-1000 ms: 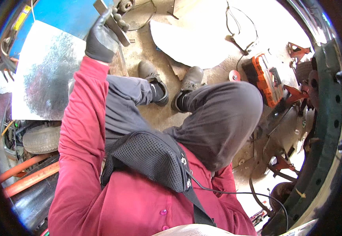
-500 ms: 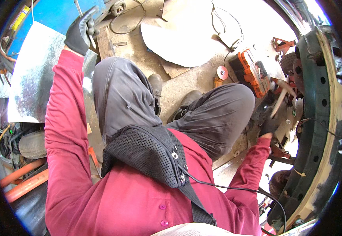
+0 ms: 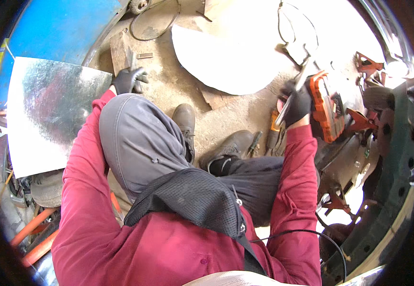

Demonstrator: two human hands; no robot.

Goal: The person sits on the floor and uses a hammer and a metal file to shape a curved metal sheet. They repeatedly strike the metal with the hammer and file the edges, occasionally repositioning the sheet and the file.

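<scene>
My left hand (image 3: 129,81), in a dark glove, is closed around a thin grey metal tool (image 3: 130,58) that points away from me; its exact kind is unclear. It is just past my left knee, beside the corner of a shiny sheet of metal (image 3: 49,119). My right hand (image 3: 298,104), gloved too, grips a hammer by its pale handle (image 3: 304,71), smeared by motion; its head is hard to make out. That hand is raised in front of an orange and black toolbox (image 3: 325,107) and partly covers an angle grinder (image 3: 274,121).
A large white rounded sheet (image 3: 221,62) lies on the floor ahead, over a piece of wood (image 3: 214,97). Red jack stands (image 3: 369,64) stand at the right near a dark curved metal frame (image 3: 383,190). Orange bars (image 3: 35,229) and a tyre (image 3: 47,193) are at the left. A blue panel (image 3: 69,28) is far left.
My right hand has come up and inward with the hammer, from beside the frame to the toolbox. My left hand has dropped nearer my knee with the metal tool. The view has shifted.
</scene>
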